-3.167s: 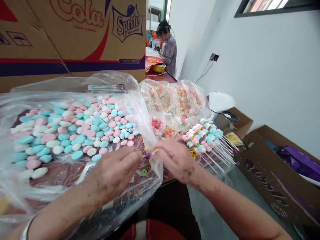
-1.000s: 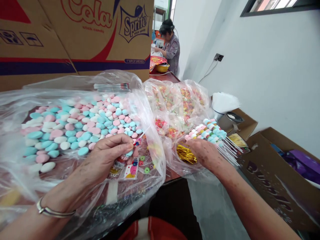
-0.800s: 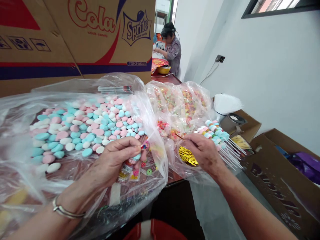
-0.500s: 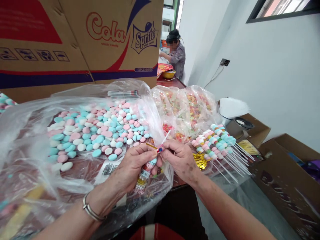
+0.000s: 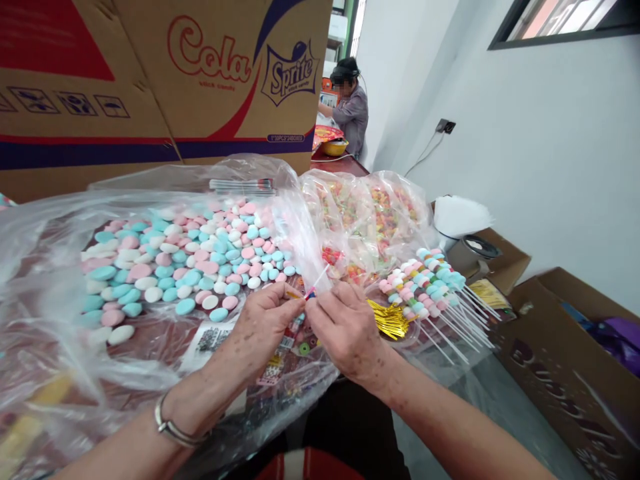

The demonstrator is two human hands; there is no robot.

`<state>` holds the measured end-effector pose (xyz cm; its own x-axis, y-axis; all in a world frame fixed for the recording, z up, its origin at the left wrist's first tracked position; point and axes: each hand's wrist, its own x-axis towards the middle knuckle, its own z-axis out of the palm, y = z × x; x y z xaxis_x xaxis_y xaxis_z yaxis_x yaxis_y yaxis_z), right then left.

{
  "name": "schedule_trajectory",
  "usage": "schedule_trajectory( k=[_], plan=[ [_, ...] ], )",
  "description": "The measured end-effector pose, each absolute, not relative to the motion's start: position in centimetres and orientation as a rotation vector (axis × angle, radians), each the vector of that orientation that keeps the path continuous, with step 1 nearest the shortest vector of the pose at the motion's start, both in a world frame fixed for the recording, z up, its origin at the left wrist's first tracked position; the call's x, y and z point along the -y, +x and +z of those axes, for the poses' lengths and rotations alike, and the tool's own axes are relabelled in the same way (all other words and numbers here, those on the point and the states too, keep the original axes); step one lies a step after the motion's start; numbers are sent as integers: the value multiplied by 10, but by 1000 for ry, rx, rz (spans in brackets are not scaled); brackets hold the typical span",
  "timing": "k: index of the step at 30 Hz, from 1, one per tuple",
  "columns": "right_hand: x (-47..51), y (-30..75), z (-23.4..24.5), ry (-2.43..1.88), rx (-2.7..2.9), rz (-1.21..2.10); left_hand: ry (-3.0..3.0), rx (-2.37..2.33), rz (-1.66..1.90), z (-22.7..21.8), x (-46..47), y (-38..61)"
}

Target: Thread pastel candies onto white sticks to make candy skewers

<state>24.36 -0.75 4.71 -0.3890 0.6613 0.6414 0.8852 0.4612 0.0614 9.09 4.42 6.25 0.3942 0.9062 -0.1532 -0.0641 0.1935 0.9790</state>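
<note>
My left hand (image 5: 265, 323) is closed, thumb and fingertips pinching the neck of a wrapped candy skewer (image 5: 271, 372). Its printed clear wrapper hangs below, partly hidden behind my hands. The white stick (image 5: 323, 275) points up from the neck. A gold twist tie (image 5: 294, 295) crosses the neck, its loose end showing above my left fingertips. My right hand (image 5: 345, 327) presses its closed fingers against the same neck; the part of the tie inside them is hidden. To its right lies a bundle of gold twist ties (image 5: 389, 319), beside several unwrapped candy skewers (image 5: 425, 283).
Pink, blue and white candies (image 5: 180, 257) lie on clear plastic at the left. Bags of colourful gummies (image 5: 365, 207) lie behind my hands. A large carton (image 5: 215, 127) stands at the back, an open box (image 5: 565, 373) at the right. Another person (image 5: 350, 110) works farther off.
My right hand has moved left and turned over the wrapper's neck, closer to my left fingers. More of the wrapped candy is now covered. The view has shifted slightly.
</note>
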Motion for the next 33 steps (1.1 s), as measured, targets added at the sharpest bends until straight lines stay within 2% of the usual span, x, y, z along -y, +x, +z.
schedule_trajectory(
  k=[3,7,13,17,20,23,25,27,29,33],
  plan=[
    [4,255,57,-1023,2332,-624,1258,-836,525,66,-56,84],
    [-3,265,78,-743,2624,-432,1337,-667,89,75,-66,76],
    [0,259,90,-688,2644,-422,1450,-711,-71,89,-67,77],
    [6,246,80,-976,2567,-479,1799,-797,65,92,-68,77],
    [-3,235,66,-1289,2363,-503,2194,-1059,297,88,-63,78],
    [-24,227,62,-1523,1993,-314,2566,-1222,951,78,-51,79],
    [-36,222,68,-1512,1743,-44,2610,-1071,1379,71,-41,79],
    [-40,215,78,-1400,1543,227,2404,-967,1387,68,-35,78],
    [-36,206,87,-1266,1451,405,1959,-975,1160,74,-36,75],
    [-23,193,90,-1116,1494,549,1146,-717,1098,104,-57,56]
  ],
)
